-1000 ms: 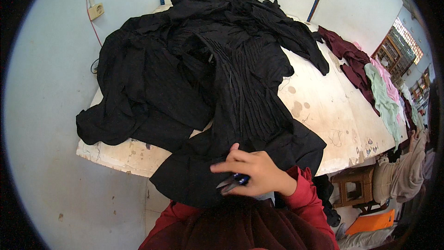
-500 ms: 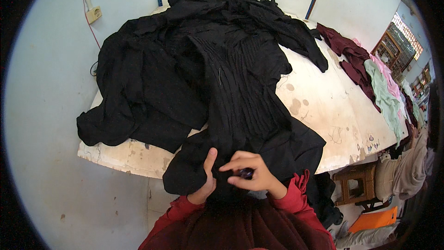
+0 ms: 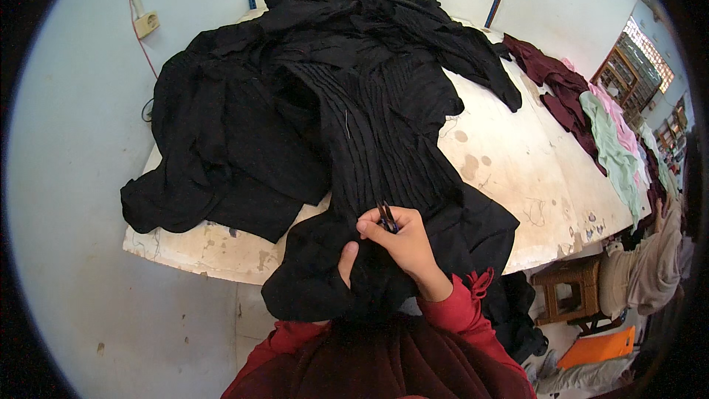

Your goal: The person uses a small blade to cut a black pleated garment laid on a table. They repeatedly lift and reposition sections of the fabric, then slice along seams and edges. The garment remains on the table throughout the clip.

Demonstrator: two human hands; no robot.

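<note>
A black garment point(image 3: 236, 140) with a band of narrow pleats is heaped over the table, its near end hanging off the front edge. My left hand point(image 3: 348, 263) grips this near end; only the thumb lies on top, and the cloth hides the fingers. Just above it, to the right, my right hand point(image 3: 405, 244) is closed round small dark thread snips point(image 3: 386, 219), whose blades point away from me. Its thumb and forefinger are pinched together at the pleats; whether a thread is between them I cannot tell. A light loose thread point(image 3: 348, 124) lies farther up the pleats.
The pale, stained table point(image 3: 509, 177) meets white panels at the back and a wall on the left. Maroon cloth point(image 3: 550, 74) and pale green cloth point(image 3: 609, 133) lie along its right side. A brown stool point(image 3: 567, 288) and an orange item point(image 3: 597, 347) are on the floor at the lower right.
My right hand has moved up and away from me, its fingers closing into a pinch at the pleats. My left hand has slid under the cloth, leaving just the thumb showing.
</note>
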